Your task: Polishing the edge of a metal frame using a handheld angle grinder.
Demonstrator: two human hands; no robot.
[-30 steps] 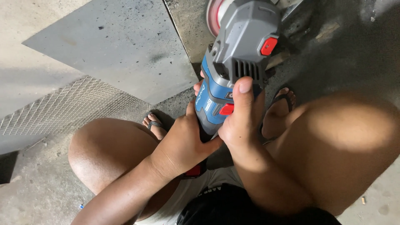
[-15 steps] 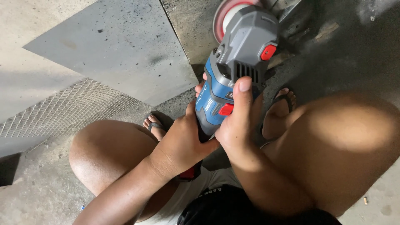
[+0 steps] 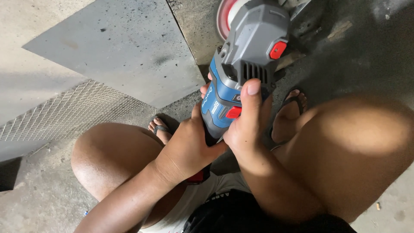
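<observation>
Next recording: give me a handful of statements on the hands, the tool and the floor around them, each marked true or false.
1. Both hands hold the angle grinder. True: the left hand and the right hand wrap its body.
2. The grinder is green. False: it is blue and grey with red buttons.
3. A metal mesh sheet lies on the floor at the left. True.
4. The person wears closed boots. False: a sandal with bare toes shows.
5. The disc points towards the person. False: it points away.
</observation>
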